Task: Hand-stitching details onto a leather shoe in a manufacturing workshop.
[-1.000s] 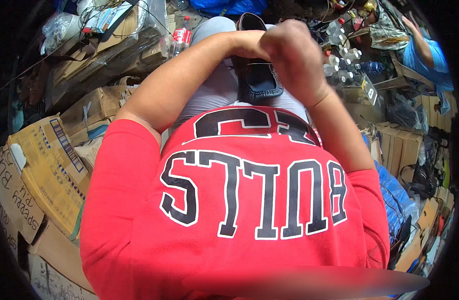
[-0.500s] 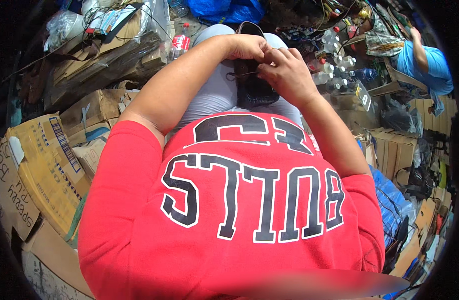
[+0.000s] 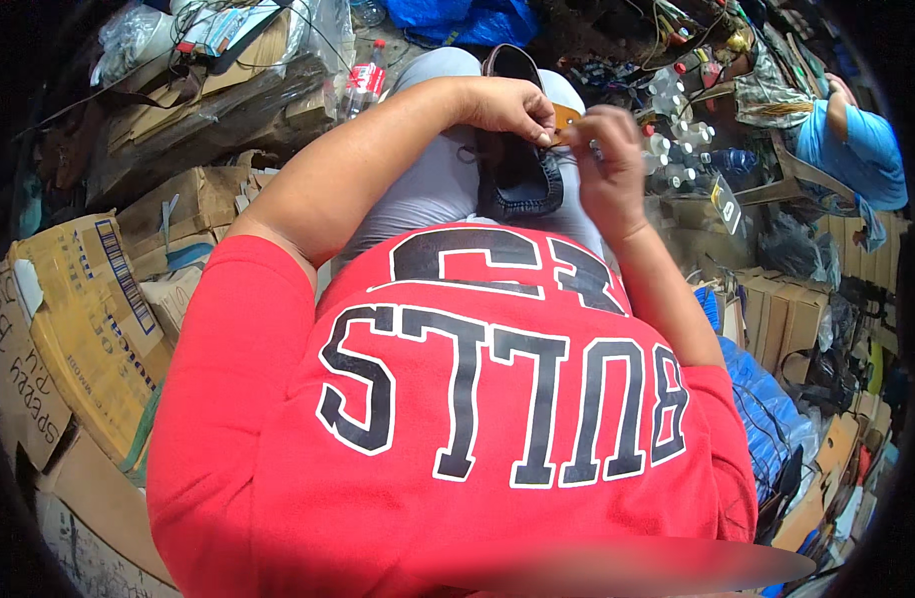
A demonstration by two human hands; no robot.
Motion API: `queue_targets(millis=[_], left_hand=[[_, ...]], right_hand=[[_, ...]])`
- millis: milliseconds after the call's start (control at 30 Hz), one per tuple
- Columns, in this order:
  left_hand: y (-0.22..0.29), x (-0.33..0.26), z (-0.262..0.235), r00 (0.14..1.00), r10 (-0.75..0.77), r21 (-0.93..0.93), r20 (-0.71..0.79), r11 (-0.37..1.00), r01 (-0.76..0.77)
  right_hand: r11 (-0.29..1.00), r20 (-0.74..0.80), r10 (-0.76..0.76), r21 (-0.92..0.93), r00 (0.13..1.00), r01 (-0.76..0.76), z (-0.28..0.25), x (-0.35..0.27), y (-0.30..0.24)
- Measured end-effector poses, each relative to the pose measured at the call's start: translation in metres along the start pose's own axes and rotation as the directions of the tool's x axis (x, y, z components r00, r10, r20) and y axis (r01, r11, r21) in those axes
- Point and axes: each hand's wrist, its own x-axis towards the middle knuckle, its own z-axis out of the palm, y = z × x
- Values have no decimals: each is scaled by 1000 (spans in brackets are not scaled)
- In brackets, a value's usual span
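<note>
A dark moccasin-style shoe (image 3: 522,184) lies across my lap, its toe toward me and its opening away from me. Over its middle is my left hand (image 3: 512,108), thumb and fingers pinched together at the shoe's right edge. Whatever sits in that pinch is too small to make out. My right hand (image 3: 612,154) is raised just right of the shoe, its curled fingers smeared by motion. Between the two hands shows an orange-tan piece (image 3: 565,122) with a small light spot. A thin dark lace end (image 3: 466,153) sticks out on the shoe's left side.
Several plastic bottles (image 3: 677,140) lie to the right of my knees. A red-labelled bottle (image 3: 365,82) stands by my left knee. Cardboard boxes (image 3: 89,309) are stacked at left, with more cartons (image 3: 781,309) at right. Another person in a blue shirt (image 3: 856,149) is at far right.
My right hand has drawn back to the right, away from my left hand. The orange-tan piece now shows between them, and more of the shoe is uncovered.
</note>
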Motion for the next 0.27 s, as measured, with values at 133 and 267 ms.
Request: queue_targets(millis=[133, 267], left_hand=[[1, 1, -1, 1000, -23, 69, 22, 997, 21], [5, -4, -3, 998, -51, 36, -24, 998, 52]], right_hand=[[839, -123, 88, 544, 989, -7, -85, 61, 0], [448, -47, 143, 894, 989, -23, -176, 109, -37]])
